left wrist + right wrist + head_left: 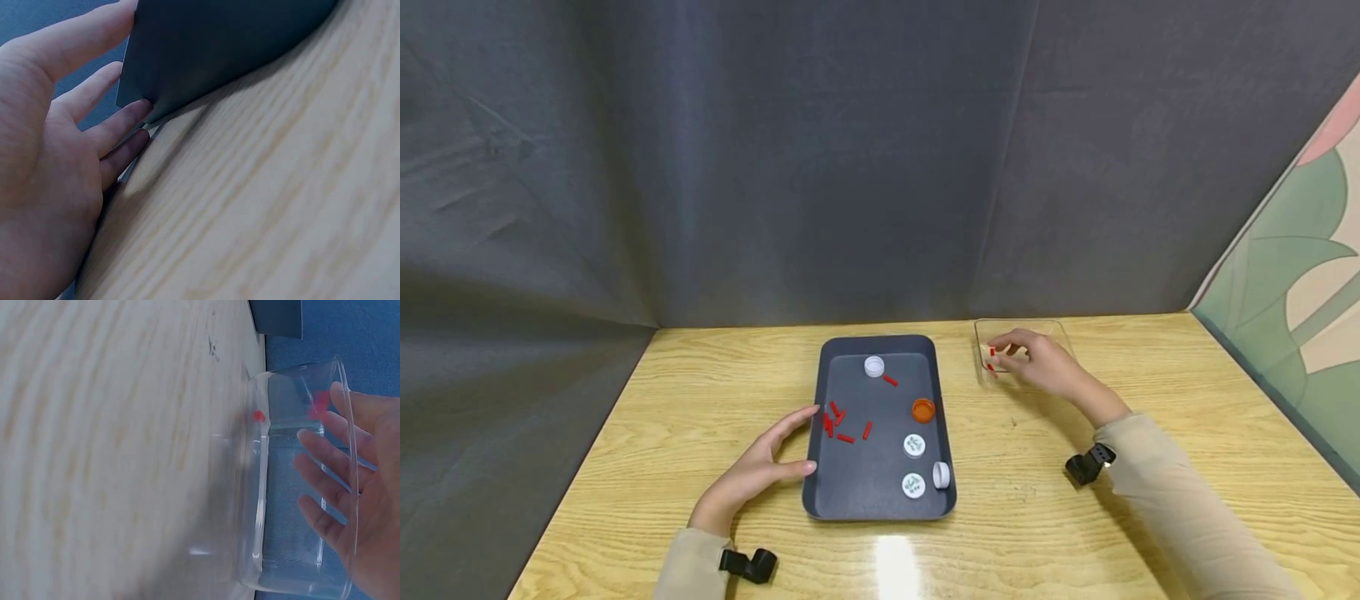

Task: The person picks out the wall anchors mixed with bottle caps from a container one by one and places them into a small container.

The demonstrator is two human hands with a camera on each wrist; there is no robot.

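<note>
My right hand (1037, 362) reaches into a clear plastic container (1060, 329), pinching a small red stick (319, 405) between thumb and index fingertip, while the other fingers are spread. A second red piece (259, 415) lies at the bottom of the container. Along the left side of a dark grey tray (880, 510), my left hand (752, 471) rests its fingertips on the edge, thumb and fingers extended. Several red sticks (846, 438) lie loose in the tray, most of them near its left wall.
Inside the tray are an upturned white cap (874, 367), an orange cap (923, 410), two white caps with green print (913, 446), and a white cap on its side (941, 475). Grey cloth (850, 167) hangs behind the wooden table (1022, 533).
</note>
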